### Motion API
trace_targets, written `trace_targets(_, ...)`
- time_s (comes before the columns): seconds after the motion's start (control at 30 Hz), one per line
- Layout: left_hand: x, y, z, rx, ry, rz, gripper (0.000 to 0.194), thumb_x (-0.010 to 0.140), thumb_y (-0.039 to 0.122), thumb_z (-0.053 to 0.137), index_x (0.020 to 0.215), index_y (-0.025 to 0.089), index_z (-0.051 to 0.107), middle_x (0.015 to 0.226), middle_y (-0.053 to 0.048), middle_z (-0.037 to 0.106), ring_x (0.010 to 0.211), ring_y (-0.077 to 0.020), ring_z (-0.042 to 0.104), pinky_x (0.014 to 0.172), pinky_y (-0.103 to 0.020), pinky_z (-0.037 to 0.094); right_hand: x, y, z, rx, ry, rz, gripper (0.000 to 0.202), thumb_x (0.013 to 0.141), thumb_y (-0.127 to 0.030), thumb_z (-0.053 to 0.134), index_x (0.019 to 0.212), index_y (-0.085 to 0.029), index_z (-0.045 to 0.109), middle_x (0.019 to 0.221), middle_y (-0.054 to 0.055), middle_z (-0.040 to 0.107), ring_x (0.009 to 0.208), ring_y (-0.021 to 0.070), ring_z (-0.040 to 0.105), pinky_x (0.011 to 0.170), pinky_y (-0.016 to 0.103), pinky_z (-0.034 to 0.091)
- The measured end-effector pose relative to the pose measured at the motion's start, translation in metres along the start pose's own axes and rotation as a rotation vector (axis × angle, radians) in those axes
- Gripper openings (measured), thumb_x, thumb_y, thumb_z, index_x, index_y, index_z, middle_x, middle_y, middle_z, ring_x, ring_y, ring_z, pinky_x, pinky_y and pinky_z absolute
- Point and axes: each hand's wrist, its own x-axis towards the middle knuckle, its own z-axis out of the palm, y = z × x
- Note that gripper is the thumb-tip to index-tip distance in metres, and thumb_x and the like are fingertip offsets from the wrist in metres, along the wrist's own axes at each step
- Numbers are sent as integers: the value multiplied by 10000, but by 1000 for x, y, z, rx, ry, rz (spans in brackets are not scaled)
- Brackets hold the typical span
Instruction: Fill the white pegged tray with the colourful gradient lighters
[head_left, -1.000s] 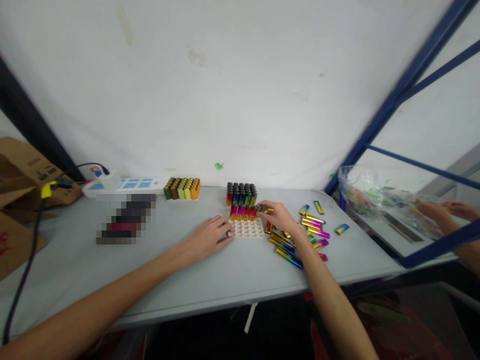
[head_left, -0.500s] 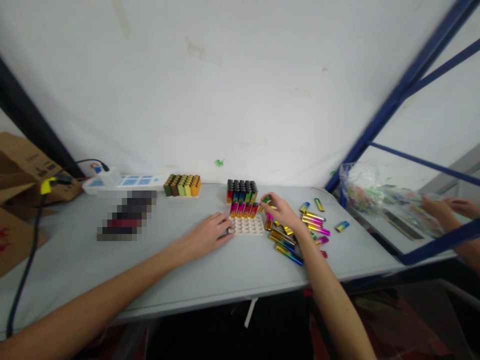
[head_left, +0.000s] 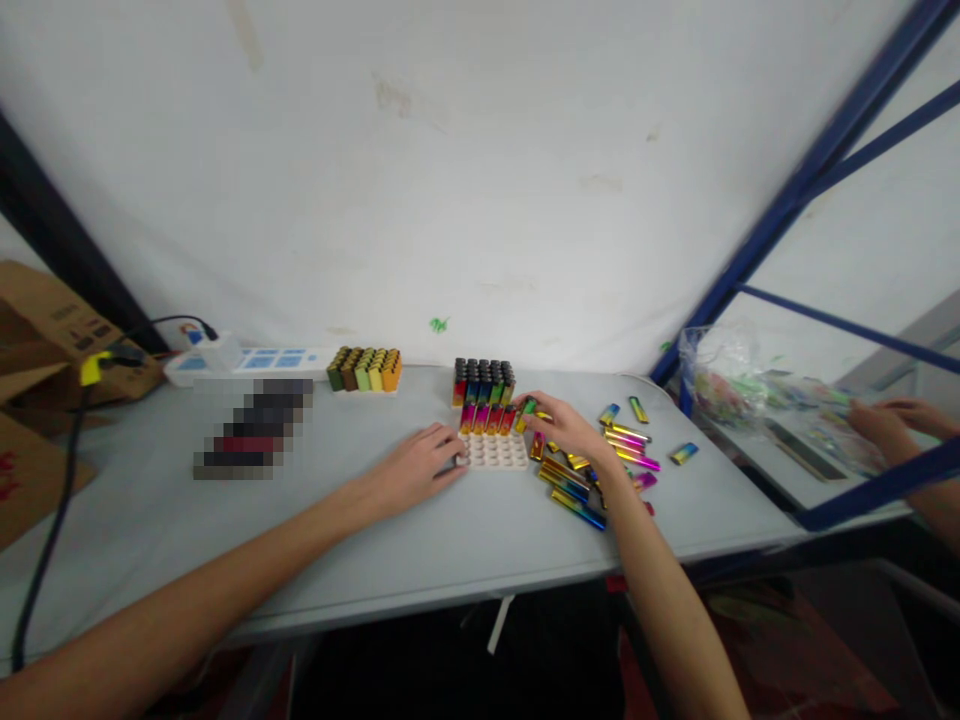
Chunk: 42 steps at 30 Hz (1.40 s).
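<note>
My left hand (head_left: 425,463) grips the left end of a white tray (head_left: 491,462) with rows of round holes, its fingers curled at the edge. In the fingers of my right hand (head_left: 559,424) is a green-and-yellow lighter (head_left: 526,412), upright at the right end of the tray's back row. Several pink, red and gold lighters (head_left: 487,418) stand in that row, left of the held one. Behind them is a full block of dark-topped lighters (head_left: 484,382). Loose shiny lighters (head_left: 564,478) lie beside and under my right hand, partly hidden by it.
A second block of green and yellow lighters (head_left: 365,369) stands by the wall, beside a white power strip (head_left: 277,360). A blurred dark object (head_left: 259,430) lies on the left of the table. Beyond the blue frame (head_left: 750,250), another person's hand (head_left: 885,425) is near plastic bags.
My right hand has brought the green-and-yellow lighter slightly down and left, from a tilt to upright at the row's end. My left hand stays on the tray.
</note>
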Motion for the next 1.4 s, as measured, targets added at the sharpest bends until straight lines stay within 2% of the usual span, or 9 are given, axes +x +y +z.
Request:
trace_targets(0.17,0,0,1,-3,4,-8,117,1002,280,580,1054,193,639,1078,-81,627,1056,-235,580,968,-377,504,2,5,2,75,-27,50,319,911,-409,646,1126,-172,651,1070,80,716,1002,233,683,899,358,556)
trace_targets(0.3,0,0,1,-6,4,-8,118,1001,281,582,1055,191,638,1080,-82,625,1048,-230,584,962,-371,508,1,9,2,113,-26,55,288,889,-451,670,969,-180,617,913,43,706,897,222,693,772,312,562)
trace_targets(0.43,0,1,0,6,1,-7,109,997,279,589,1045,192,635,1077,-81,625,1037,-229,585,951,-368,511,0,13,0,21,-10,70,293,877,-470,678,896,-206,554,768,4,682,813,220,702,687,292,537)
trace_targets(0.73,0,-1,2,25,-12,-20,100,987,271,606,1039,188,631,1079,-81,625,1044,-235,584,963,-384,509,1,7,-1,-232,-30,12,257,897,-424,679,832,-178,650,823,48,750,751,208,689,701,296,513)
trace_targets(0.83,0,-1,2,22,-10,-16,104,993,276,594,1045,193,630,1075,-78,625,1044,-228,582,966,-370,506,-3,10,-10,-307,-19,5,229,894,-394,702,967,-178,732,978,68,768,873,221,704,802,318,530)
trace_targets(0.93,-1,-1,2,16,2,-16,115,999,285,585,1048,193,634,1070,-76,625,1044,-226,586,971,-369,505,-10,17,-19,-364,15,66,358,861,-427,751,1137,-201,737,1165,96,743,1053,257,692,960,380,517)
trace_targets(1.03,-1,-1,2,32,-3,-18,123,999,289,585,1051,189,636,1072,-79,626,1043,-232,589,970,-382,507,-15,21,-24,-460,-12,123,563,761,-515,830,1201,-179,723,1233,145,704,1147,306,650,1049,451,477)
trace_targets(1.13,-1,-1,3,38,-1,-18,125,1000,288,580,1053,191,638,1070,-80,628,1046,-234,590,966,-382,509,-16,19,-23,-506,-56,143,674,720,-565,846,1236,-155,705,1218,163,692,1137,318,638,1032,458,480)
trace_targets(1.4,0,1,0,35,-16,-33,114,993,276,596,1055,193,644,1077,-78,631,1054,-234,593,968,-380,511,-12,17,-20,-504,-53,131,484,769,-549,815,1087,-190,752,1106,109,729,1056,289,652,990,421,478)
